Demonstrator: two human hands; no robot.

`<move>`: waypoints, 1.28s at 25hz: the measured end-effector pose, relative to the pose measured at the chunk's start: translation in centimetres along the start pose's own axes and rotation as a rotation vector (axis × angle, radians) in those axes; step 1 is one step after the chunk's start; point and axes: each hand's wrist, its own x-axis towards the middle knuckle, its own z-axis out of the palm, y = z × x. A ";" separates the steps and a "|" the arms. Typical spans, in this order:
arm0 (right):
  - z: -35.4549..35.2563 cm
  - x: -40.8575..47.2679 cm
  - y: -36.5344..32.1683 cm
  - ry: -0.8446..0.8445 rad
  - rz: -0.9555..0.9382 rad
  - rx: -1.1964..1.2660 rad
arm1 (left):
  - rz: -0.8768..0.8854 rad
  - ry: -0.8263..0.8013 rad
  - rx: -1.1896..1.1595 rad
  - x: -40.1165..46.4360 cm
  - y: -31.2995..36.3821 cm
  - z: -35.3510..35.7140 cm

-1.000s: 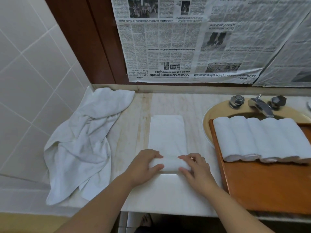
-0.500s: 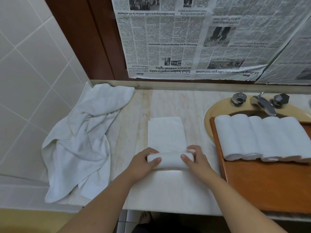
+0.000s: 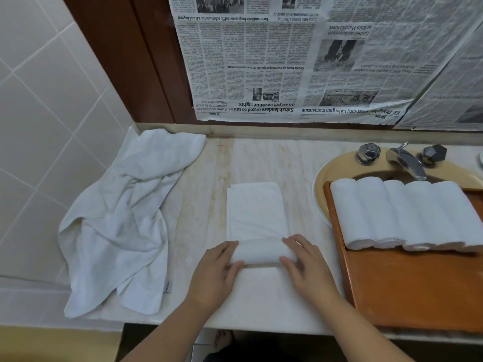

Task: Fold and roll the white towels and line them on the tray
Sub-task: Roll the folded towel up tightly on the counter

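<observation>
As the roll has grown since a second ago, left hand and right hand grip its ends; probably half the folded towel remains.

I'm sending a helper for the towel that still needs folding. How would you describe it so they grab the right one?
Start at the tiled wall on the left of the counter. The crumpled towel lies heaped against it, with a small label at its near hem. Unlike the others, it is neither folded nor rolled.

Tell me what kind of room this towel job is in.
Most likely a bathroom: a basin with a chrome tap is set into a marble counter, beside a tiled wall.
</observation>
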 end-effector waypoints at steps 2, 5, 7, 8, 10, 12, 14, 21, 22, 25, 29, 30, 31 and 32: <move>-0.1 0.9 -0.4 -0.070 0.051 0.055 | -0.127 -0.059 -0.113 0.8 0.5 -0.1; -0.6 3.2 -1.3 -0.154 0.166 0.146 | -0.247 -0.075 -0.224 2.7 0.8 -0.1; -1.2 4.5 -2.1 -0.210 0.277 0.192 | -0.314 -0.074 -0.259 3.9 1.3 -0.5; -1.4 4.9 -2.5 -0.221 0.340 0.223 | -0.353 -0.069 -0.286 4.4 1.7 -0.6; -1.5 5.8 -3.3 -0.197 0.499 0.328 | -0.470 -0.043 -0.386 5.4 2.0 -0.8; -1.8 6.9 -4.1 -0.190 0.656 0.412 | -0.544 -0.018 -0.469 6.0 2.2 -0.7; -2.0 8.2 -4.3 -0.219 0.747 0.381 | -0.484 0.038 -0.345 6.4 2.3 -0.5; -1.1 11.3 -4.8 -0.250 0.885 0.234 | -0.055 -0.014 0.057 2.5 1.1 0.5; -1.0 11.5 -5.0 -0.245 0.884 0.206 | -0.102 -0.022 0.017 2.6 1.0 0.3; -0.3 10.2 -5.1 -0.060 0.669 0.173 | -0.214 -0.048 -0.098 3.5 1.5 0.0; -1.2 7.0 -3.5 -0.002 0.458 0.394 | -0.271 -0.061 -0.192 3.8 1.2 -0.1; -1.5 6.6 -2.9 -0.077 0.441 0.451 | -0.291 -0.064 -0.207 4.0 1.1 -0.1; -2.1 6.4 -2.8 -0.153 0.422 0.480 | -0.305 -0.063 -0.218 4.1 1.2 -0.2; -2.5 6.4 -2.6 -0.212 0.405 0.468 | -0.310 -0.062 -0.221 4.2 1.3 -0.2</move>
